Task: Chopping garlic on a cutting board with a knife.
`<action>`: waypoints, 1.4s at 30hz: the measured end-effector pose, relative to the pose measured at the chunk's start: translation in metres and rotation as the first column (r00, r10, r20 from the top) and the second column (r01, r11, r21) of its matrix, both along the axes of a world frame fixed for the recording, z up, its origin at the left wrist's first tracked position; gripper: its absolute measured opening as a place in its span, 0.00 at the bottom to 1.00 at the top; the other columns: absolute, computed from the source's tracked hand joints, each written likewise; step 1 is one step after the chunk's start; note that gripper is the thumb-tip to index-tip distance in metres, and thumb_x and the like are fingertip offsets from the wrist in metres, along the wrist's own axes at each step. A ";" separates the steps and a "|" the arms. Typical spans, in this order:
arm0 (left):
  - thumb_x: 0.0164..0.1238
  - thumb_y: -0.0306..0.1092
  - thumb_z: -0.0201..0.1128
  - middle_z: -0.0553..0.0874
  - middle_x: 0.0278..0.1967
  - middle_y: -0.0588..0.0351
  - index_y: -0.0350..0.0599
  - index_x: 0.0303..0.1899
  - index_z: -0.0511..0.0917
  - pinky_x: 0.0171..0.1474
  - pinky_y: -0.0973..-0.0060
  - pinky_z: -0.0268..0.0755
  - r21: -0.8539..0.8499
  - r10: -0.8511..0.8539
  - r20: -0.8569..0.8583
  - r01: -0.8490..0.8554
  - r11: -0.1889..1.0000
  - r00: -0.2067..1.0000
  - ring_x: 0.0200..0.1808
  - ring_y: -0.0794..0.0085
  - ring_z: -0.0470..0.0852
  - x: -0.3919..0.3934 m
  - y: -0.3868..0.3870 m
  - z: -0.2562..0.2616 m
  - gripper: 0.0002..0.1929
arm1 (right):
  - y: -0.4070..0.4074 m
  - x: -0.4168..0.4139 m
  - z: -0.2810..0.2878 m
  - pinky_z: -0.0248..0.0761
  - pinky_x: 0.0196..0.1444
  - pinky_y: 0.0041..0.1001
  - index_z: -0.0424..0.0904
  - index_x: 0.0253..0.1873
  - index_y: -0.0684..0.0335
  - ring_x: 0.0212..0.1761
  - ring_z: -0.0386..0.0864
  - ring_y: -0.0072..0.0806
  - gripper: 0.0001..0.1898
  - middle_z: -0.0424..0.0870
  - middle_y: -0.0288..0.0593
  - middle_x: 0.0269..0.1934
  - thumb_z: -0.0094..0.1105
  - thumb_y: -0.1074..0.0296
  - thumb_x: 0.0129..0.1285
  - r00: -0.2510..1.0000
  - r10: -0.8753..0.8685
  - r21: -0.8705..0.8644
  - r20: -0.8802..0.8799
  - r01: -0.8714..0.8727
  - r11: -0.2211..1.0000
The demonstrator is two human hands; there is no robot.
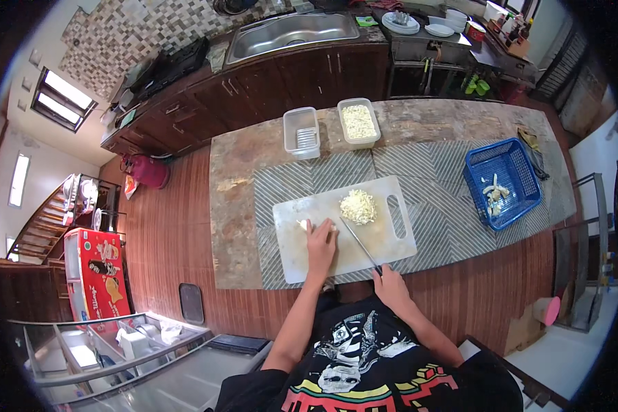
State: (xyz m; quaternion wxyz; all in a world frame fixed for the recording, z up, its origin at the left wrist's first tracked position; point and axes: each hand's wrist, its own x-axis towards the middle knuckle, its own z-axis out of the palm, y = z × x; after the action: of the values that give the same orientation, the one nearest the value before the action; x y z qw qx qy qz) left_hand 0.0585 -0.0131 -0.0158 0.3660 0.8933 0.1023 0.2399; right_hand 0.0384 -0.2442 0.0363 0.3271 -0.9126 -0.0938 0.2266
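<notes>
A white plastic cutting board (298,257) lies on the table before me, its handle slot at the right. My left hand (321,242) rests on it, fingers over a pale piece (303,224), possibly garlic, that shows beside the fingertips. Whether those fingers grip it is hidden. My right hand (391,286) holds the black handle of a kitchen knife (360,243) at the board's near edge; the blade points up and left over the board. A heap of finely chopped pale food (358,207) lies just beyond the knife tip.
At the table's far side stand a clear plastic container (302,134) and another holding chopped pale food (359,122). A blue plastic basket (529,206) with several pale pieces (495,193) stands at the right, beside a dark and yellow item (531,149). A counter with a steel sink (293,38) lies beyond.
</notes>
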 end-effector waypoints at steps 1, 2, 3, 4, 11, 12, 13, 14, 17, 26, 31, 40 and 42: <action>0.66 0.22 0.65 0.89 0.47 0.47 0.37 0.55 0.82 0.79 0.48 0.52 0.000 0.003 0.000 -0.003 1.000 1.000 0.47 0.57 0.87 -0.003 0.000 -0.002 0.16 | -0.001 -0.001 -0.001 0.75 0.40 0.59 0.74 0.43 0.70 0.38 0.81 0.70 0.17 0.83 0.70 0.32 0.56 0.57 0.74 1.000 0.009 0.011 0.012 -0.010 1.000; 0.66 0.20 0.63 0.88 0.51 0.45 0.37 0.59 0.80 0.78 0.50 0.55 0.035 -0.041 0.008 0.041 0.999 0.999 0.52 0.54 0.86 -0.005 0.000 -0.003 0.19 | -0.001 -0.001 -0.002 0.74 0.40 0.59 0.74 0.43 0.70 0.38 0.81 0.70 0.16 0.83 0.70 0.32 0.56 0.58 0.74 1.000 0.019 0.023 0.024 -0.019 1.000; 0.66 0.18 0.62 0.86 0.56 0.42 0.37 0.64 0.77 0.77 0.52 0.58 0.069 -0.086 0.014 0.085 0.994 0.996 0.57 0.51 0.85 -0.007 0.000 -0.004 0.23 | -0.002 -0.001 -0.001 0.74 0.40 0.59 0.74 0.43 0.70 0.38 0.81 0.70 0.16 0.83 0.70 0.32 0.56 0.58 0.74 1.000 0.021 0.023 0.024 -0.021 1.000; 0.66 0.18 0.62 0.86 0.56 0.42 0.37 0.64 0.77 0.77 0.52 0.58 0.069 -0.084 0.014 0.083 0.994 0.996 0.57 0.51 0.85 -0.008 -0.002 -0.006 0.23 | -0.002 -0.001 0.000 0.75 0.41 0.59 0.74 0.44 0.70 0.38 0.81 0.70 0.16 0.83 0.70 0.32 0.56 0.58 0.73 0.999 0.041 0.043 0.022 -0.042 0.998; 0.68 0.17 0.59 0.75 0.68 0.37 0.39 0.69 0.73 0.66 0.59 0.74 0.041 -0.099 0.012 0.099 0.994 0.995 0.65 0.48 0.80 -0.013 -0.006 -0.021 0.27 | -0.010 -0.004 -0.009 0.74 0.41 0.58 0.76 0.45 0.71 0.39 0.81 0.69 0.16 0.82 0.71 0.33 0.57 0.59 0.72 0.996 0.093 0.063 -0.005 -0.092 0.994; 0.69 0.18 0.60 0.76 0.67 0.37 0.40 0.70 0.73 0.62 0.61 0.76 0.026 -0.099 -0.005 0.100 0.995 0.995 0.62 0.48 0.82 -0.013 -0.006 -0.019 0.27 | -0.009 -0.003 -0.005 0.74 0.41 0.58 0.76 0.45 0.71 0.39 0.81 0.69 0.16 0.82 0.71 0.33 0.57 0.59 0.72 0.996 0.089 0.062 -0.008 -0.089 0.994; 0.69 0.18 0.60 0.76 0.67 0.37 0.40 0.70 0.73 0.62 0.61 0.76 0.024 -0.102 -0.009 0.103 0.994 0.995 0.62 0.48 0.82 -0.014 -0.006 -0.017 0.27 | -0.008 -0.001 -0.001 0.74 0.41 0.58 0.76 0.44 0.71 0.39 0.81 0.69 0.16 0.82 0.71 0.33 0.57 0.60 0.72 0.996 0.090 0.032 -0.028 -0.089 0.995; 0.70 0.19 0.60 0.80 0.63 0.38 0.41 0.70 0.73 0.58 0.64 0.78 -0.073 -0.065 -0.020 0.064 0.995 0.998 0.57 0.48 0.85 -0.016 -0.006 -0.015 0.27 | -0.008 0.000 0.002 0.74 0.41 0.58 0.76 0.43 0.71 0.39 0.81 0.68 0.15 0.82 0.71 0.33 0.58 0.60 0.72 0.995 0.091 0.003 -0.047 -0.091 0.996; 0.71 0.20 0.62 0.86 0.54 0.39 0.42 0.68 0.76 0.50 0.68 0.80 -0.163 -0.021 -0.045 0.014 0.987 0.999 0.46 0.51 0.88 -0.014 -0.005 -0.004 0.25 | -0.009 -0.003 -0.006 0.76 0.39 0.59 0.75 0.46 0.71 0.35 0.82 0.68 0.16 0.83 0.70 0.31 0.57 0.59 0.72 0.996 0.087 0.022 0.010 -0.087 0.996; 0.66 0.24 0.71 0.89 0.52 0.42 0.38 0.57 0.84 0.51 0.70 0.81 -0.252 0.124 0.001 -0.120 0.960 0.992 0.48 0.61 0.91 -0.012 -0.005 -0.008 0.18 | -0.009 -0.007 0.001 0.76 0.38 0.58 0.77 0.40 0.70 0.35 0.82 0.68 0.17 0.83 0.69 0.31 0.57 0.58 0.73 0.995 0.092 0.047 -0.039 -0.091 0.995; 0.64 0.24 0.71 0.88 0.55 0.42 0.37 0.55 0.85 0.57 0.70 0.81 -0.198 0.088 0.068 -0.073 0.977 0.994 0.54 0.61 0.89 -0.011 -0.006 -0.003 0.17 | -0.007 -0.008 -0.011 0.75 0.40 0.59 0.76 0.42 0.70 0.35 0.81 0.69 0.17 0.83 0.70 0.31 0.56 0.57 0.73 0.996 0.086 0.042 0.000 -0.086 0.995; 0.61 0.23 0.72 0.89 0.53 0.45 0.37 0.52 0.87 0.58 0.71 0.81 -0.291 0.070 0.029 -0.059 0.955 0.997 0.55 0.63 0.89 -0.012 0.004 -0.006 0.16 | -0.002 -0.011 0.004 0.75 0.40 0.60 0.76 0.40 0.70 0.36 0.81 0.70 0.18 0.82 0.71 0.30 0.56 0.56 0.73 0.998 0.060 -0.010 -0.014 -0.060 0.998; 0.62 0.22 0.71 0.90 0.52 0.46 0.37 0.51 0.87 0.59 0.71 0.81 -0.437 0.053 0.011 -0.043 0.899 0.999 0.55 0.64 0.89 -0.013 0.006 -0.007 0.15 | -0.002 -0.010 0.004 0.75 0.40 0.60 0.77 0.40 0.71 0.36 0.81 0.70 0.18 0.82 0.71 0.30 0.56 0.56 0.73 0.998 0.062 -0.008 -0.018 -0.062 0.998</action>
State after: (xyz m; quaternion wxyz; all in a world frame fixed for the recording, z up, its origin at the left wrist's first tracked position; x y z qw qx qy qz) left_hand 0.0460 -0.0071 -0.0224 0.5518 0.7832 0.1712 0.2296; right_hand 0.0281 -0.2459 0.0400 0.3167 -0.9086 -0.1182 0.2452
